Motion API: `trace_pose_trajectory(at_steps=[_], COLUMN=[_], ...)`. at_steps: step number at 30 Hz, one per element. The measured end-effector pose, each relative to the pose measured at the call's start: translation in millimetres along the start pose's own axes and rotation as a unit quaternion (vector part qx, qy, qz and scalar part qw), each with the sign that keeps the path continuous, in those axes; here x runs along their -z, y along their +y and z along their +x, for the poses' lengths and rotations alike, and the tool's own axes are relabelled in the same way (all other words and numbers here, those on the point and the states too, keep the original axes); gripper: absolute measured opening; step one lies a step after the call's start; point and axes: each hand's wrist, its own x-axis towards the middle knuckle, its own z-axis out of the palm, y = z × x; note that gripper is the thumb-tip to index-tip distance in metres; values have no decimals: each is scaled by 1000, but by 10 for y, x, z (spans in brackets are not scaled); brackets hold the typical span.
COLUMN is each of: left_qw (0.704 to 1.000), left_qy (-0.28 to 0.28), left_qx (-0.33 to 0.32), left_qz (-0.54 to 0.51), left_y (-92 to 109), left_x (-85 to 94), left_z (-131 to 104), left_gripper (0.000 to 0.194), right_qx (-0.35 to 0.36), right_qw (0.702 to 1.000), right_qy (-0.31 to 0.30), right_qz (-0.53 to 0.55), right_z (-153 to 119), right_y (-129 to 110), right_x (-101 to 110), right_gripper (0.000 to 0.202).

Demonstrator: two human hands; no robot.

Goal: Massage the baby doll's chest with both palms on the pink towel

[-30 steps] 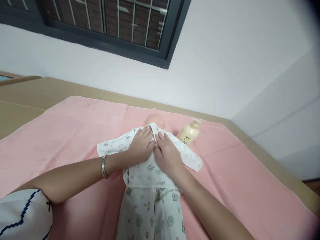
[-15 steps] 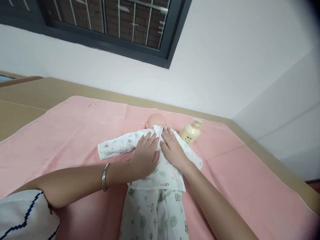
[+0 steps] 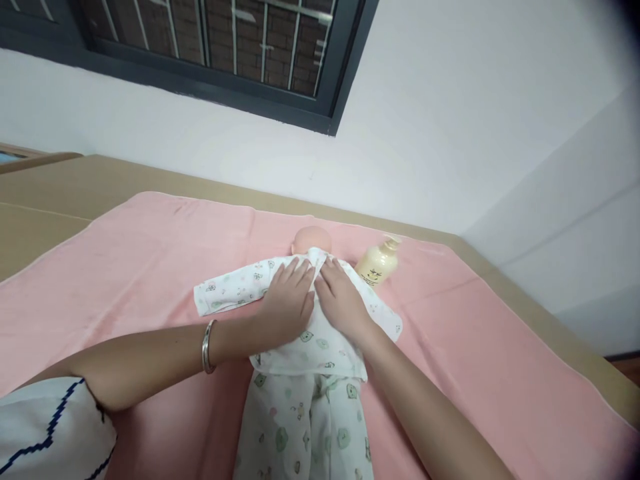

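Observation:
A baby doll (image 3: 312, 239) lies on a pink cloth, dressed in a white printed long-sleeved top (image 3: 310, 357) and matching printed trousers (image 3: 300, 427). Only the bald crown of its head shows beyond the collar. My left hand (image 3: 287, 307) rests flat on the left side of the top's chest, fingers extended. Flat against the chest's right side lies my right hand (image 3: 345, 303), its fingers also stretched toward the collar. Neither hand grips anything. Both sleeves spread outward, and a cream pump bottle (image 3: 379, 262) lies close to the right one.
The pink cloth (image 3: 125, 267) covers most of a wooden surface (image 3: 120, 171). Behind it rises a white wall (image 3: 410, 133) with a dark-framed, barred window (image 3: 330, 100). Another wall section meets it at the right.
Both hands stay flat on the top, with only slight finger shifts. The whole view has moved a little, so the doll and bottle appear slightly further left.

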Motion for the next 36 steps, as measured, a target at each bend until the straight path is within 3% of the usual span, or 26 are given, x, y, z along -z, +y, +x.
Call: trace_pose_trajectory(at_steps=[4,11,16,20,28,36], left_qw=[1000,997,999,998,991,994], left_qy=[-16,-31,-18,-43,-45,-10], left_qx=[-12,65,39,28,100,99], left_qz=[-12,-32,-5,-36,-80,-51], left_y=[29,-260,-48,108,-172,-156], left_x=[7,44,43,60,35,-16], left_z=[-21,318,73,-86,234,211], left_gripper=[51,48,51,54,53,56], right_qx=[-36,-11,-34,-55,-3,9], right_qw=[999,997,999,998,994,997], right_qy=[6,23,6,1,-9,20], right_qz=[-2,-76,-32,-34,-111,-69], right_z=[67,-133,31,95,-164,-134], right_y=[90,-218,17,110,-304,-209], right_x=[11,-45,22,32,22,-11], right_gripper=[46,50,55,60,52,53])
